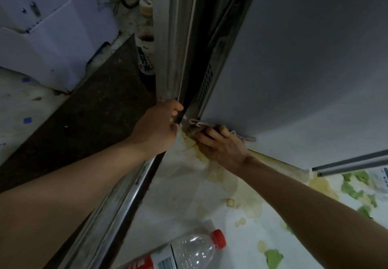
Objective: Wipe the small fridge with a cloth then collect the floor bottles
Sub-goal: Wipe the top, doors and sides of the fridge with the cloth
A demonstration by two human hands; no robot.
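Two bottles are seen: one lying near (184,252), one standing far left (146,44). One cloth (201,127) is pressed against the fridge (304,69) by the right hand (222,144); the door edge (174,58) is gripped by the left hand (157,128).

Fridge (304,69) side smooth matt grey, cloth (201,127) soft woven w/ corded edge, bottle (189,249) clear glossy plastic, door rail (117,201) shiny metal.

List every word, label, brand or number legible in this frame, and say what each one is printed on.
"开水": white characters on the dark label of the bottle standing behind the fridge door edge; the characters above them are blurred.
Red-capped bottle lying in the foreground: a red label with white characters, cut off by the frame, and a barcode; neither is readable.
Printed packet at the right edge: text too small to read.
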